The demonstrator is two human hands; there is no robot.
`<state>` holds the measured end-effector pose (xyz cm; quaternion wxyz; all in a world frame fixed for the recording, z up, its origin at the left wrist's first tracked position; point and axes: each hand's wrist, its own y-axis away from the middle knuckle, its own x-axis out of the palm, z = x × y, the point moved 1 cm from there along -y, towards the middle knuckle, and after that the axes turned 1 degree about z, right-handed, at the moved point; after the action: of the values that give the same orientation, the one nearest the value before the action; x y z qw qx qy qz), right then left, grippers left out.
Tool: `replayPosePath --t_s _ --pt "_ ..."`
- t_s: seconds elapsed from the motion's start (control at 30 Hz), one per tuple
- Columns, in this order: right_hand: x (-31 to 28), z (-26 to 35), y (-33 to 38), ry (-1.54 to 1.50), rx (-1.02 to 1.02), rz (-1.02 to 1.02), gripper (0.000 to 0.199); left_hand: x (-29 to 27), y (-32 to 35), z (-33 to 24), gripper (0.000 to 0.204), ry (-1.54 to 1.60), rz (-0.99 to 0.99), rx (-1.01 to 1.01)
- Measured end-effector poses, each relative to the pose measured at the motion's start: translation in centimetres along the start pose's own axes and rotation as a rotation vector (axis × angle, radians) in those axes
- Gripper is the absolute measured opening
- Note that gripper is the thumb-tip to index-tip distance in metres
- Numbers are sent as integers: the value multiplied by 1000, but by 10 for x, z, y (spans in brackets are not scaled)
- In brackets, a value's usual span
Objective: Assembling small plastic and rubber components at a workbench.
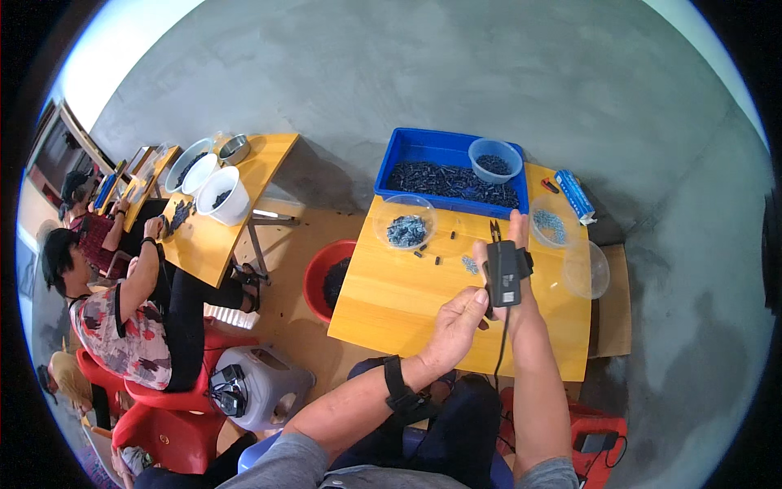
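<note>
Hands [450, 328] on device [504, 281] near table edge [352, 330]

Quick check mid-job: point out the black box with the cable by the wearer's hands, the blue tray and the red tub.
Black box [504, 275]: head view, middle of its face.
Blue tray [429, 149]: head view, bare inside, toward the back.
Red tub [324, 259]: head view, inner wall.

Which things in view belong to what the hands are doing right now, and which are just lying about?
Likely in use:
black box at the wrist of the right hand, with the left hand against it
black cable from the box

Lying about, touched by neither hand:
blue tray of dark pieces
blue-and-white carton
red bucket
</note>
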<state>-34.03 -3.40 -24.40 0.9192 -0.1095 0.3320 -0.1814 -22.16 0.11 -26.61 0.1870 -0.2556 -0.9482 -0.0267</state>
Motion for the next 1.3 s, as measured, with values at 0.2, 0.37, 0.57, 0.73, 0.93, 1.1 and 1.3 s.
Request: replayPosePath --t_s 0.2,0.37,0.57,0.73,0.93,1.1,1.3 --pt "-9 6 6 176 -310 -196 96 1 8 10 34 133 68 -57" --pt "-1 14 10 -514 215 44 104 4 15 1 32 56 75 -15" --pt "-2 18 3 -86 -6 -114 108 15 14 5 31 220 2 -37" --pt "-5 26 4 -271 74 -100 106 19 18 -3 31 238 -51 -72" --pt "-6 20 -1 -66 -27 -239 106 16 22 12 29 282 -48 -99" --pt "-1 19 -12 344 -129 -410 84 19 48 32 23 -92 60 -34" --pt "13 -4 11 -973 475 204 32 18 54 21 27 -17 79 -110"
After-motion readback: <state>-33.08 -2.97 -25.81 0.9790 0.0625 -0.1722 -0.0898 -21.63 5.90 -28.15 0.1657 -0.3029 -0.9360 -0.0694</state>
